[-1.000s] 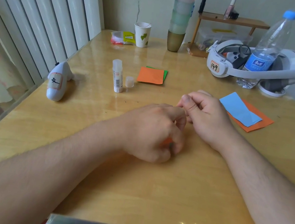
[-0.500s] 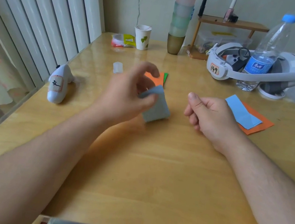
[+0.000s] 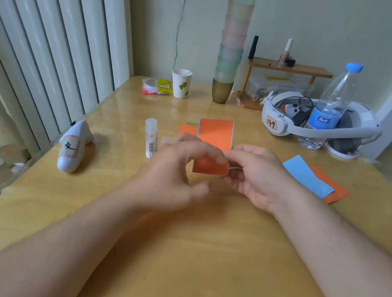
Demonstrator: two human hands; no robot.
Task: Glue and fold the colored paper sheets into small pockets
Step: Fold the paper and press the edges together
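An orange paper sheet (image 3: 215, 136) with a blue reverse side is held upright above the table's middle. My left hand (image 3: 175, 171) pinches its lower left part and my right hand (image 3: 255, 176) grips its lower right edge. Behind it lies a folded orange piece (image 3: 187, 129) on a green one. An uncapped glue stick (image 3: 150, 137) stands to the left, with its cap partly hidden behind my left hand. A blue sheet (image 3: 307, 176) lies on an orange sheet (image 3: 336, 192) at the right.
A white dolphin-shaped toy (image 3: 72, 146) lies near the table's left edge. At the back stand a paper cup (image 3: 180, 83), a tall stack of cups (image 3: 232, 43), a small wooden shelf (image 3: 289, 66), a white headset (image 3: 321, 120) and a water bottle (image 3: 331, 106).
My left hand lifted the folded sheet from the table, and my right hand has come in to grip it. The sheet is now unfolded upright with its orange face towards me. The view tilted up.
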